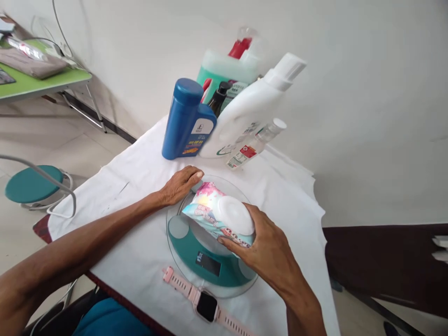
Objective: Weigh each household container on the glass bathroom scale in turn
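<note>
A pink and light-blue pack of wet wipes (pixel 206 205) with a white oval lid is tilted over the glass scale. My right hand (pixel 266 242) grips its right end, thumb along the near side. The round kitchen-type scale (pixel 182 254) has a green band and a small dark display, whose digits are too small to read. At the scale's far left edge rests my left hand (pixel 180 184), fingers curled together with nothing visible in them. Whether the pack touches the glass I cannot tell. A pink-strapped smartwatch (pixel 206 305) lies by the scale's near edge.
Behind the scale stand a blue bottle (pixel 185 121), a large white detergent bottle (pixel 241 112), a small clear bottle (pixel 250 147) and a green jug (pixel 227 67) against the wall. A white cloth (pixel 290 205) covers the table. A teal stool (pixel 33 183) stands left.
</note>
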`<state>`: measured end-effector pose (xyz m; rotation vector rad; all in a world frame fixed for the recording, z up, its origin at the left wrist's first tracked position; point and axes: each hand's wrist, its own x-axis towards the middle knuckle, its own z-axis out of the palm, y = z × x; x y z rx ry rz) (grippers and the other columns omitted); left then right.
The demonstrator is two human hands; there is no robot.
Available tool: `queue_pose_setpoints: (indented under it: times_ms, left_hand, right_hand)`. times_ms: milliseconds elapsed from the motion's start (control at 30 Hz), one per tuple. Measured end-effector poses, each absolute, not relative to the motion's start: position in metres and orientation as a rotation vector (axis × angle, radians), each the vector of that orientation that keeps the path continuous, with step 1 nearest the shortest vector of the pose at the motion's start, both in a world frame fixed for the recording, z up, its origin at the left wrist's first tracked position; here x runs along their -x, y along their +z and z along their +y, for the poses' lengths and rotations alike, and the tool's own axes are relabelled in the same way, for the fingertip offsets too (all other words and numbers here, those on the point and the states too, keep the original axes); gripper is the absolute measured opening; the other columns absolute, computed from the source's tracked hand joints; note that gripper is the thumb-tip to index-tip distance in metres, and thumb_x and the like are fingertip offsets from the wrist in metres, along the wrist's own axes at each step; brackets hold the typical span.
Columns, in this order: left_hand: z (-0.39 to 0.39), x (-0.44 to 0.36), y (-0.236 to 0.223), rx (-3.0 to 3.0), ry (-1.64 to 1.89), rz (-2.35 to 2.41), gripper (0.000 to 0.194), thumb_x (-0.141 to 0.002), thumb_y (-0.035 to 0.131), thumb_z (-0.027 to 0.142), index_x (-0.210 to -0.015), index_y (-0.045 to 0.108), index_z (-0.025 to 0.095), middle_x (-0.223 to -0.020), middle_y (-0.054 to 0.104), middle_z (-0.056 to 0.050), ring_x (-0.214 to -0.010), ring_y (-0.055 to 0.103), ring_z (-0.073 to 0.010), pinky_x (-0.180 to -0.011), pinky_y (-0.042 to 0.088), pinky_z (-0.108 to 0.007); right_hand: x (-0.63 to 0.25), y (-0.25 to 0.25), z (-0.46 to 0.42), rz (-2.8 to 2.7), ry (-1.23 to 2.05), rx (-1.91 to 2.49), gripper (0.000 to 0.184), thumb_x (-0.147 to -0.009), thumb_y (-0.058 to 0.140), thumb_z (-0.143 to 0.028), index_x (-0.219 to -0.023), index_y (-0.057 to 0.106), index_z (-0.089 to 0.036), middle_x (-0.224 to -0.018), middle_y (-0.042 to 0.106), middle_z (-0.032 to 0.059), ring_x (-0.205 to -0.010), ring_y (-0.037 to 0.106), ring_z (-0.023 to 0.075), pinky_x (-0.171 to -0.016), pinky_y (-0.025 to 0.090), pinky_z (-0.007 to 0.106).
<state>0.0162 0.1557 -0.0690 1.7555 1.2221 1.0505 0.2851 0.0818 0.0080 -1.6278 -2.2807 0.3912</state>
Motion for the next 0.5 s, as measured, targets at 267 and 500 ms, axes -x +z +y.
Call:
queue_pose_setpoints:
  times_ms: [267,500]
  left_hand:
    - [0.15,-0.022,-0.069,-1.705,1.051,1.154,0.059,-0.111,0.029,0.067,-0.112,0.067,0.022,-0.124,0.075,-0.017,-0.119,0.07,-0.0327,-0.113,0.055,-0.056]
    - [0.151,-0.028,-0.071,-1.733,1.057,1.163,0.049,-0.112,0.024,0.052,-0.107,0.062,0.021,-0.119,0.075,-0.019,-0.115,0.068,-0.0319,-0.111,0.054,-0.053]
  right_hand:
    - [-0.289,0.027,0.086,-2.019,0.688,1.696,0.06,-0.071,0.089,-0.063,-0.115,0.074,-0.026,-0.103,0.082,0.006,-0.088,0.078,0.0294,-0.071,0.064,0.036]
    - [-0.274,0.075,0.098,-1.695,0.713,1.714,0.061,-0.064,0.095,-0.055,-0.116,0.074,-0.03,-0.105,0.077,0.0003,-0.095,0.072,0.0238,-0.077,0.058,0.028]
